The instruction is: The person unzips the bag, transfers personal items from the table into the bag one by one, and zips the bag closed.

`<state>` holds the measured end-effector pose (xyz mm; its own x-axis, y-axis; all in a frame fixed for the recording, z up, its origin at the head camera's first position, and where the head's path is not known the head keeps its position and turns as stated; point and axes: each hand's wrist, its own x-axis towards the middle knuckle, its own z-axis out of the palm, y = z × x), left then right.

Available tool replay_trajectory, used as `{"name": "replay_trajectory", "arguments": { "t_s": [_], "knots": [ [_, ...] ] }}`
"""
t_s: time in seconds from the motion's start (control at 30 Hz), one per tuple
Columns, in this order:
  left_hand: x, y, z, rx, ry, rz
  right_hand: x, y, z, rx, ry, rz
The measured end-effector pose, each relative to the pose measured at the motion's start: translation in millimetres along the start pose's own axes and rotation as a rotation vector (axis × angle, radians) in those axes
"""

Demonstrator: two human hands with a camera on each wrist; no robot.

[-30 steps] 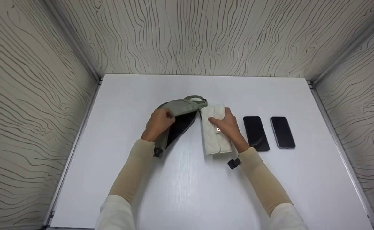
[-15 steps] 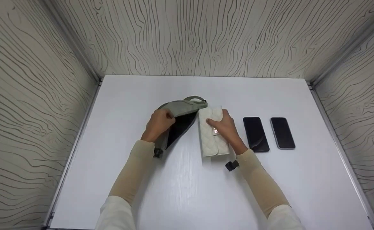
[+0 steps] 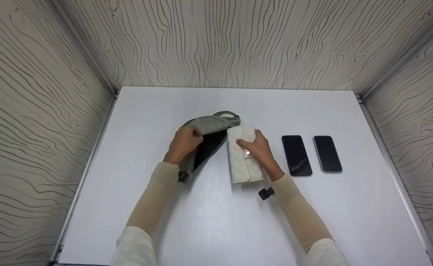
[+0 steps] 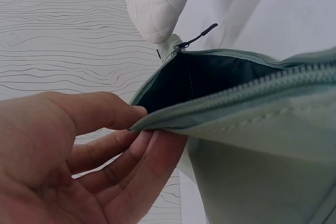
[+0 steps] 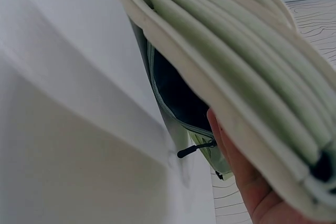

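A green zippered bag lies at the middle of the table with its dark mouth spread apart. My left hand pinches the bag's zippered edge between thumb and fingers, seen closely in the left wrist view. A cream quilted wallet with a small metal clasp is held in my right hand, thumb on top and fingers around its far side. It hangs just right of the bag's mouth, above the table. In the right wrist view the wallet's layered compartments face the camera, and the zipper pull dangles beyond.
To the right of the wallet lie a black phone and a second phone with a lighter rim, both screen up on the white table. Patterned panels enclose the table at the back and sides.
My right hand has carried the wallet slightly left and toward me, alongside the bag's mouth. My left hand keeps its pinch on the bag's edge without visible movement.
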<state>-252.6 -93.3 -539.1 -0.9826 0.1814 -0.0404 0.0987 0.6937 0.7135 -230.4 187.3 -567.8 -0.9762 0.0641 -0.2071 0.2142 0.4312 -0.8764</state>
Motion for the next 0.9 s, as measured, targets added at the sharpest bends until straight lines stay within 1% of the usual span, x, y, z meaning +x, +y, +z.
{"name": "replay_trajectory", "arguments": {
  "t_s": [0.23, 0.5, 0.9],
  "knots": [
    [-0.7, 0.9, 0.1, 0.002, 0.004, 0.004, -0.4, 0.9, 4.0, -0.013, -0.012, 0.0],
    [0.6, -0.2, 0.6, -0.012, -0.009, 0.015, -3.7, 1.3, 8.6, 0.028, -0.042, 0.01],
    [0.2, 0.2, 0.2, -0.005, -0.019, -0.017, -3.3, 3.5, 16.8, 0.034, -0.064, 0.018]
  ]
}}
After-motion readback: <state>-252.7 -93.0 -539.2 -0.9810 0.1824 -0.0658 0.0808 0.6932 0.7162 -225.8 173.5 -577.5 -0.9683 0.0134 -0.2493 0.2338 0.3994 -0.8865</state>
